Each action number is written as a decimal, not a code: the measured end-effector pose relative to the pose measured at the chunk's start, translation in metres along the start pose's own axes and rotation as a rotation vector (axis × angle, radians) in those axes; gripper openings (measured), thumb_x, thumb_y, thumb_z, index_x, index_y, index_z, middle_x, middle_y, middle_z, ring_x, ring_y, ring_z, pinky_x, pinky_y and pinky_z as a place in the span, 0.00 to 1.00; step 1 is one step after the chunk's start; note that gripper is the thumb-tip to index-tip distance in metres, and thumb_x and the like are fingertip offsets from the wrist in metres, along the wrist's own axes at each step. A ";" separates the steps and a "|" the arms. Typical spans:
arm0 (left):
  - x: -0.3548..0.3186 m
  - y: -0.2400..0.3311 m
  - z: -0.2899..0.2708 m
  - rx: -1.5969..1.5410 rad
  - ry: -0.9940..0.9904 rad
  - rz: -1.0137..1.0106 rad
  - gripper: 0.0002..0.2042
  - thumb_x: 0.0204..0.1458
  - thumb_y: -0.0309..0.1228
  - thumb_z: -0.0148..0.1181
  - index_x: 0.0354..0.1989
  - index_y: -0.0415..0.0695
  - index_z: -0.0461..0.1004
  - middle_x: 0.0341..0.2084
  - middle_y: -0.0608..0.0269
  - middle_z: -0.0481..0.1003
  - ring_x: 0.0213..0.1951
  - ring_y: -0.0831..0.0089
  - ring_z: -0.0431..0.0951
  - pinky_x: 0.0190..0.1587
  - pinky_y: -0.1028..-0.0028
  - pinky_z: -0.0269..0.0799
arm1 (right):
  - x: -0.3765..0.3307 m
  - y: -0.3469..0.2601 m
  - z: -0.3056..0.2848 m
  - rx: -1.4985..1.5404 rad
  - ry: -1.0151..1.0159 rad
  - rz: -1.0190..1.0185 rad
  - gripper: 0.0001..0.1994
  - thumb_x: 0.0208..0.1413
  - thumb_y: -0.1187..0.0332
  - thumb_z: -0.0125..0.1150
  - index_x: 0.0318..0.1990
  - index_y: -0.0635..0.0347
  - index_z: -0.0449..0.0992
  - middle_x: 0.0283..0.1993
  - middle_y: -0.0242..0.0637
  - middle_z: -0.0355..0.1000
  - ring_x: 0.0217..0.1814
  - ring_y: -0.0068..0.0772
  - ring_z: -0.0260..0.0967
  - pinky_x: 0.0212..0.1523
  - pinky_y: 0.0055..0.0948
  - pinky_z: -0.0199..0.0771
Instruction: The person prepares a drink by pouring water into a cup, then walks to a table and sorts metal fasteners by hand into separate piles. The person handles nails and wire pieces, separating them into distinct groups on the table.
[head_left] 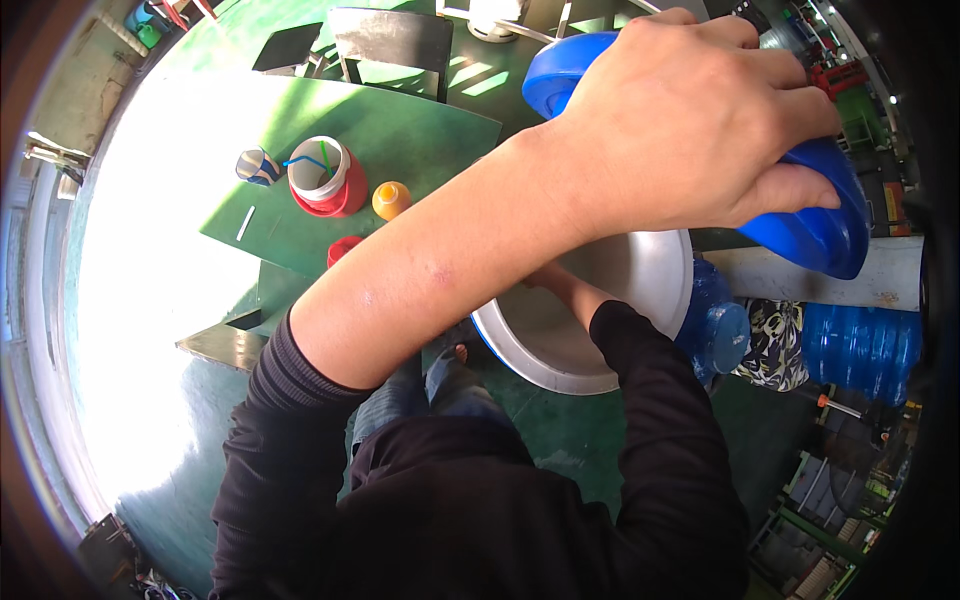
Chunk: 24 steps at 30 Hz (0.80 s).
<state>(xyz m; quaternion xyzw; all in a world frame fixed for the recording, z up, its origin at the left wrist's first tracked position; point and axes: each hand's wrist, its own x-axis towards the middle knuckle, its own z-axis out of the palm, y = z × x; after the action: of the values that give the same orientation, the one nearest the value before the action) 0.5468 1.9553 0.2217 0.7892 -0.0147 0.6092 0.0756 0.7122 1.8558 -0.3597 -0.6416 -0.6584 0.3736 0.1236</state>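
Observation:
My left hand [715, 115] is raised at the upper right, its fingers wrapped over a large round blue lid [815, 220]. The lid is held tilted above a wide, round white-lined container [683, 300]. Part of a blue outer wall shows along the container's left edge. My right hand [548, 276] reaches down into the container. My left forearm crosses in front of it, so its fingers are hidden and I cannot see what they hold, if anything.
On the green table [430, 125] stand a red jug [345, 195] with straws, a striped cup [258, 167], an orange rounded container [391, 200] and a red item [343, 250]. Large blue water bottles [862, 340] lie right of the container. A chair [390, 40] stands beyond.

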 end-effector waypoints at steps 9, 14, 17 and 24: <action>-0.001 0.011 0.002 0.079 -0.033 -0.053 0.19 0.51 0.49 0.58 0.43 0.48 0.75 0.30 0.66 0.75 0.35 0.65 0.76 0.37 0.67 0.74 | -0.077 -0.190 -0.155 0.305 -0.246 0.353 0.16 0.53 0.58 0.59 0.34 0.64 0.80 0.23 0.40 0.74 0.23 0.27 0.72 0.28 0.31 0.74; -0.008 0.015 0.006 0.090 -0.025 -0.090 0.18 0.50 0.53 0.58 0.40 0.53 0.78 0.29 0.71 0.76 0.34 0.67 0.77 0.35 0.66 0.75 | -0.091 -0.230 -0.173 0.046 -0.143 0.252 0.13 0.53 0.57 0.60 0.35 0.57 0.81 0.30 0.42 0.76 0.30 0.39 0.74 0.35 0.36 0.75; -0.011 0.017 0.003 0.081 -0.052 -0.081 0.19 0.50 0.53 0.58 0.41 0.54 0.78 0.29 0.70 0.76 0.34 0.66 0.77 0.35 0.67 0.75 | -0.091 -0.235 -0.173 -0.025 -0.105 0.237 0.14 0.50 0.54 0.61 0.37 0.51 0.82 0.38 0.43 0.78 0.40 0.49 0.75 0.44 0.42 0.74; -0.012 0.021 0.000 0.068 -0.069 -0.072 0.19 0.52 0.54 0.57 0.42 0.55 0.77 0.29 0.68 0.76 0.35 0.65 0.77 0.37 0.66 0.75 | -0.091 -0.238 -0.171 -0.115 -0.073 0.211 0.14 0.49 0.53 0.62 0.37 0.49 0.83 0.41 0.43 0.78 0.44 0.49 0.75 0.47 0.43 0.74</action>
<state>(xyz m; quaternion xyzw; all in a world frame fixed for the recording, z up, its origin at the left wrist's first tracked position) 0.5410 1.9342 0.2125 0.8118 0.0319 0.5788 0.0698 0.6561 1.8525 -0.0578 -0.6994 -0.6115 0.3694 0.0224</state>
